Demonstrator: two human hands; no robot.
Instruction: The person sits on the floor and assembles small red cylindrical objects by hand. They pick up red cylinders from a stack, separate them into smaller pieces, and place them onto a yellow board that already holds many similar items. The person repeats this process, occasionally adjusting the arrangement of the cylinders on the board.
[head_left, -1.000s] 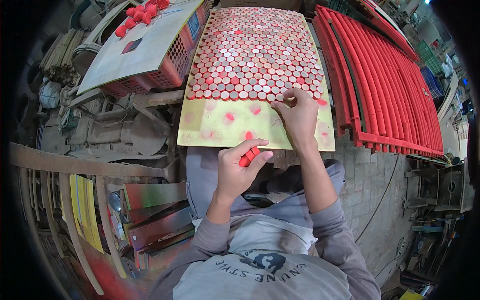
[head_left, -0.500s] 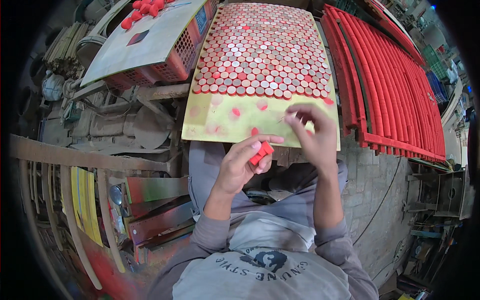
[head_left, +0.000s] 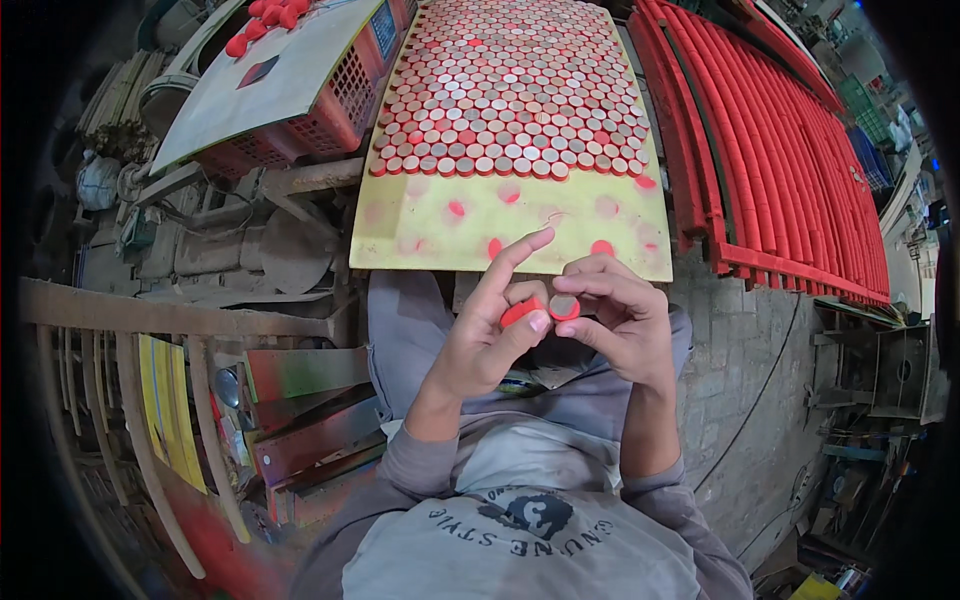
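Observation:
Over my lap, my left hand [head_left: 474, 342] grips a small red piece [head_left: 521, 312] between thumb and curled fingers, its index finger raised. Part of that piece is hidden by the fingers. Close beside it, my right hand [head_left: 628, 318] pinches a short round disc [head_left: 564, 306] with a red side and a grey face turned up. The two pieces are almost touching. Beyond my hands lies a pale yellow board [head_left: 400, 235] with red smudges along its near strip. Rows of similar red-sided discs [head_left: 520, 100], packed tightly, cover its far part.
At the right stands a rack of long red rods [head_left: 770, 160]. A red plastic crate [head_left: 345, 100] at the left carries a white panel [head_left: 215, 120] with several red knobs [head_left: 268, 24]. A wooden rail [head_left: 170, 308] runs near my left side.
My right hand has come down from the board's near edge to my left hand and now shows a disc in its fingers. The view has shifted slightly, so the board appears higher.

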